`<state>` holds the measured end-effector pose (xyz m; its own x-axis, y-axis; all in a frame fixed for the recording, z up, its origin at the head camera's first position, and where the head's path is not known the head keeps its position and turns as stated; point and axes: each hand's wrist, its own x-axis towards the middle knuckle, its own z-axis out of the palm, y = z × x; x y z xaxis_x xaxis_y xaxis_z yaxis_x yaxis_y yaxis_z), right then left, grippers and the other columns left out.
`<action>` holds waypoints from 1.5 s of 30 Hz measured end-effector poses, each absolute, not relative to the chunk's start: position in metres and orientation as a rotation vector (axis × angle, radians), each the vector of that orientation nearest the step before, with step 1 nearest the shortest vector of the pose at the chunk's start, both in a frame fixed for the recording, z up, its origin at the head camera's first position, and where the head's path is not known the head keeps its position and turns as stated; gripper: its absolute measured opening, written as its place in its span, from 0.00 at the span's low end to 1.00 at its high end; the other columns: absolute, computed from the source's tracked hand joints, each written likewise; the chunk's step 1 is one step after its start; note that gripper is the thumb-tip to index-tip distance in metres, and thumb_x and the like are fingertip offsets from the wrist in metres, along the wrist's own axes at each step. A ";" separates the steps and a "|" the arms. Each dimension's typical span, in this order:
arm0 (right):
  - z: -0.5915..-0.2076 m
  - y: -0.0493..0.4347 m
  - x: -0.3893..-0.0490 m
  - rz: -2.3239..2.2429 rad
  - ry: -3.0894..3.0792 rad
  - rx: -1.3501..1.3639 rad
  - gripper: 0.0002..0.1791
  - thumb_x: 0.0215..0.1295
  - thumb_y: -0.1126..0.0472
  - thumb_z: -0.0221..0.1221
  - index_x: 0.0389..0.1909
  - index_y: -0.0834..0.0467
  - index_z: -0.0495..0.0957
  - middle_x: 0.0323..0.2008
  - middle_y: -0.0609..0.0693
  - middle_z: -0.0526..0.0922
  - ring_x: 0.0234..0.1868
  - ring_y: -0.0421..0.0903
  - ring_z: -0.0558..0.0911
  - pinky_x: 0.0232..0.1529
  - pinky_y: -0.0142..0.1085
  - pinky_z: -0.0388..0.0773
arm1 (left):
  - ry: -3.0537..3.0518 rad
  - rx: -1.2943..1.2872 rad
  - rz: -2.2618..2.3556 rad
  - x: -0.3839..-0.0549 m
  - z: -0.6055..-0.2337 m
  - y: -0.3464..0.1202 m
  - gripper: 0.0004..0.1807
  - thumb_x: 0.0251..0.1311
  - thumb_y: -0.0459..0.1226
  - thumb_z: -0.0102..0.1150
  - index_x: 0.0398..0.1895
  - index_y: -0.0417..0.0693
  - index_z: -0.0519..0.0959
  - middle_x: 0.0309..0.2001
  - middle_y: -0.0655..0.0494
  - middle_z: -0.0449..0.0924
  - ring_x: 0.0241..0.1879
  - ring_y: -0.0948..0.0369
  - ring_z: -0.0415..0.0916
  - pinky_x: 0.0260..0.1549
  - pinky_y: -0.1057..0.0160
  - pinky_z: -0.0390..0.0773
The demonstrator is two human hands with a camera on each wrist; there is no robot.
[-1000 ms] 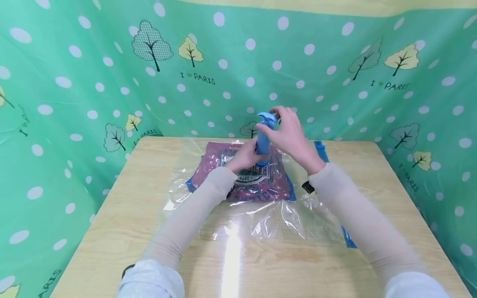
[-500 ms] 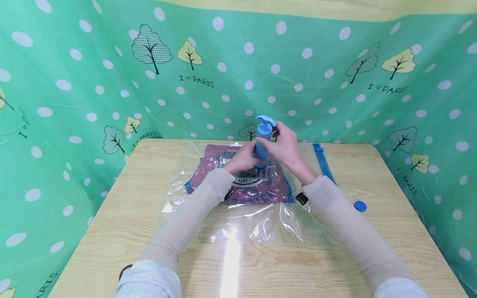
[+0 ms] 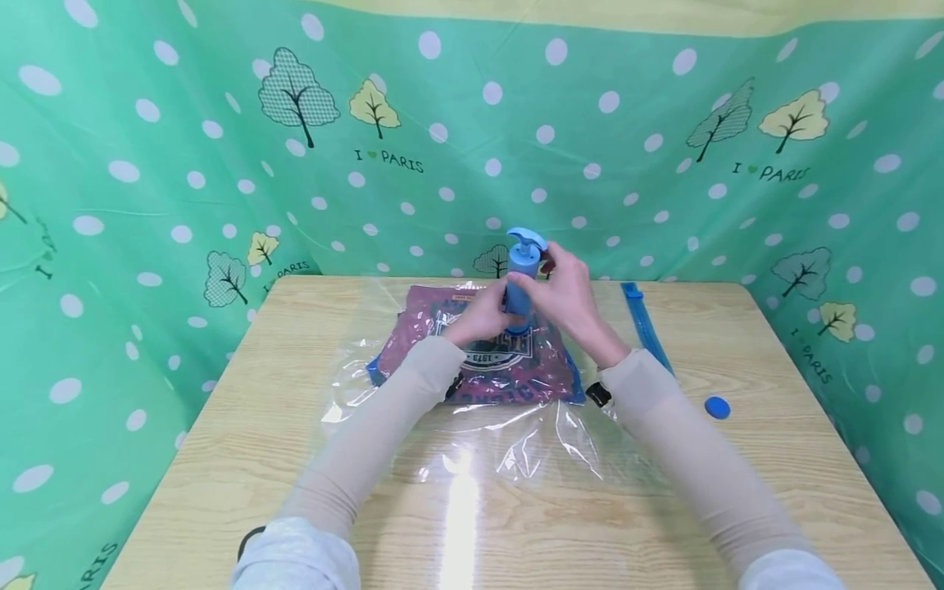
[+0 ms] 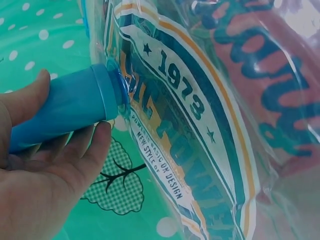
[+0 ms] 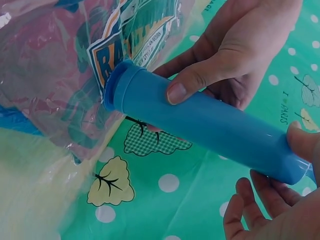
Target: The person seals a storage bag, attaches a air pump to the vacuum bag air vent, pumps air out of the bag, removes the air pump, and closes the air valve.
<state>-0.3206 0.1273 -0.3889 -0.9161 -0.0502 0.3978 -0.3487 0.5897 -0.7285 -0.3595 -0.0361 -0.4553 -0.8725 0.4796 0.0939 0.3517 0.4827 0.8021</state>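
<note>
A blue hand pump (image 3: pixel 523 264) stands roughly upright, its lower end against a clear plastic storage bag (image 3: pixel 516 447). My left hand (image 3: pixel 481 315) grips the lower barrel, thumb on one side and fingers on the other. Higher up, my right hand (image 3: pixel 568 299) holds the barrel's top end between thumb and fingers, just below the light blue handle (image 3: pixel 525 236). Inside the bag lies a folded mauve garment (image 3: pixel 413 324) with printed lettering. The right wrist view shows the pump's flared foot (image 5: pixel 116 85) meeting the bag over the print.
To the right on the wooden table (image 3: pixel 737 508) lie a small round blue cap (image 3: pixel 717 407) and a blue zip edge (image 3: pixel 645 324) of the bag. A green dotted curtain (image 3: pixel 472 197) hangs close behind the table and along both sides.
My right hand has come down from beside the pump's handle to the top of the barrel. The blue cap, earlier hidden by my right arm, now shows. Over the last half second little has moved.
</note>
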 end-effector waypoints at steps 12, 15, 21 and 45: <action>-0.389 0.130 -0.317 1.256 -2.494 0.349 0.28 0.64 0.56 0.76 0.60 0.65 0.79 0.47 0.60 0.85 0.45 0.55 0.82 0.45 0.48 0.79 | 2.606 0.714 1.327 -0.357 -0.459 -0.035 0.37 0.67 0.31 0.69 0.77 0.41 0.64 0.69 0.40 0.75 0.68 0.44 0.74 0.67 0.49 0.73; -0.388 0.129 -0.318 1.252 -2.486 0.365 0.28 0.64 0.57 0.76 0.59 0.66 0.79 0.46 0.61 0.85 0.46 0.57 0.82 0.45 0.48 0.79 | 2.616 0.728 1.325 -0.357 -0.458 -0.036 0.37 0.68 0.31 0.68 0.77 0.41 0.63 0.69 0.41 0.74 0.68 0.44 0.73 0.67 0.49 0.72; -0.385 0.130 -0.321 1.264 -2.489 0.400 0.27 0.65 0.58 0.75 0.59 0.66 0.79 0.45 0.61 0.84 0.47 0.61 0.82 0.45 0.48 0.78 | 2.605 0.741 1.336 -0.359 -0.455 -0.038 0.39 0.68 0.29 0.68 0.79 0.42 0.61 0.70 0.40 0.72 0.69 0.44 0.72 0.68 0.50 0.71; -0.383 0.126 -0.320 1.258 -2.468 0.348 0.29 0.62 0.55 0.77 0.57 0.65 0.76 0.47 0.58 0.83 0.47 0.54 0.80 0.47 0.45 0.76 | 2.587 0.769 1.230 -0.365 -0.460 -0.043 0.36 0.63 0.26 0.71 0.74 0.37 0.68 0.65 0.40 0.78 0.63 0.46 0.77 0.64 0.55 0.76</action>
